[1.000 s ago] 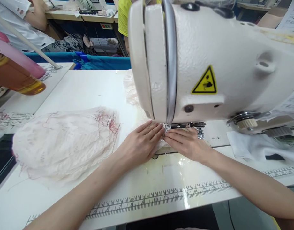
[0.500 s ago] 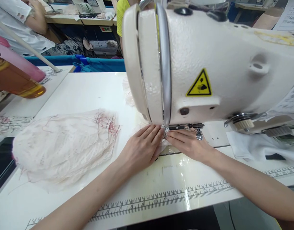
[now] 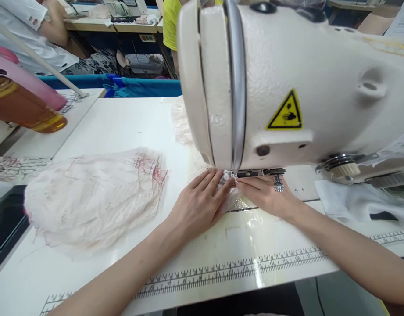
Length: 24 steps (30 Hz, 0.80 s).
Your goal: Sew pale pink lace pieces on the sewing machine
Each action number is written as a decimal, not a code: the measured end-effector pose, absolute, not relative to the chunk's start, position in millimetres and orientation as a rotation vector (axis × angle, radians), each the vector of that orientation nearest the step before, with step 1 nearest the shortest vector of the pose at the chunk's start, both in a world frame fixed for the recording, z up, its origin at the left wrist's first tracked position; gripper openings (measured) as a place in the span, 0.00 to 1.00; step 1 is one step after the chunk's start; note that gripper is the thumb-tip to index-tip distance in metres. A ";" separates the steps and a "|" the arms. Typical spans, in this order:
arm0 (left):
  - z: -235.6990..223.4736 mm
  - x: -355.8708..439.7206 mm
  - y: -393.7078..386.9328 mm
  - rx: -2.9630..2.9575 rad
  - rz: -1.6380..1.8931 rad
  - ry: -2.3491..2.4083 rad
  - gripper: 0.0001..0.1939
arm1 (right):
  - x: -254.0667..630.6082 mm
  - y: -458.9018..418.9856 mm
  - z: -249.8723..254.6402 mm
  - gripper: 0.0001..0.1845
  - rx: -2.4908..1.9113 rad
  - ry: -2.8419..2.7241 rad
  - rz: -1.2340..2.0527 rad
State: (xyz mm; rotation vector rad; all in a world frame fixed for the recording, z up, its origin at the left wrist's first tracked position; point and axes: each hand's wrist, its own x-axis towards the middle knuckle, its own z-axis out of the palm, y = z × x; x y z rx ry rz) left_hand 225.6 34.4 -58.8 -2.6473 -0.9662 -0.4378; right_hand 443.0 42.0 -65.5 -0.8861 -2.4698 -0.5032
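Observation:
My left hand [image 3: 200,204] lies flat with fingers stretched out, pressing a small piece of pale lace fabric [image 3: 228,199] onto the bed of a cream sewing machine [image 3: 287,83]. My right hand [image 3: 266,195] rests opposite it, fingers extended and touching the same piece just below the presser foot [image 3: 236,175]. The fingertips of both hands meet at the needle area. Most of the small piece is hidden under my hands.
A heap of pale pink lace pieces with red threads [image 3: 93,197] lies on the white table [image 3: 123,127] to the left. A printed ruler strip [image 3: 221,270] runs along the front edge. White cloth [image 3: 349,202] lies at right. Other people work at benches behind.
Both hands have crept slightly forward toward the presser foot, feeding the small lace piece; the view shifted a little.

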 end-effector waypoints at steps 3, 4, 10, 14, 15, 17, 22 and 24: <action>-58.7 225.6 34.2 -2.645 -0.441 -0.979 0.18 | 442.2 41.0 -62.6 0.12 -0.981 -2.472 -0.478; -58.8 225.6 34.2 -2.646 -0.444 -0.985 0.19 | 442.0 40.9 -61.6 0.12 -1.010 -2.479 -0.457; -61.4 225.5 35.6 -2.675 -0.483 -1.047 0.18 | 442.3 44.6 -61.4 0.14 -0.994 -2.486 -0.299; -63.0 225.0 36.4 -2.683 -0.489 -1.030 0.18 | 441.6 46.2 -61.8 0.14 -0.984 -2.485 -0.343; -62.8 224.8 36.6 -2.692 -0.488 -0.991 0.17 | 441.3 46.4 -61.8 0.14 -0.968 -2.488 -0.372; -61.8 224.6 36.9 -2.719 -0.495 -0.896 0.16 | 441.1 47.1 -63.0 0.12 -0.937 -2.491 -0.426; -57.9 224.5 37.6 -2.729 -0.525 -0.845 0.13 | 442.3 48.7 -74.6 0.15 -0.878 -2.538 -0.317; -57.4 224.4 37.9 -2.728 -0.528 -0.860 0.11 | 442.8 48.0 -79.1 0.17 -0.885 -2.558 -0.233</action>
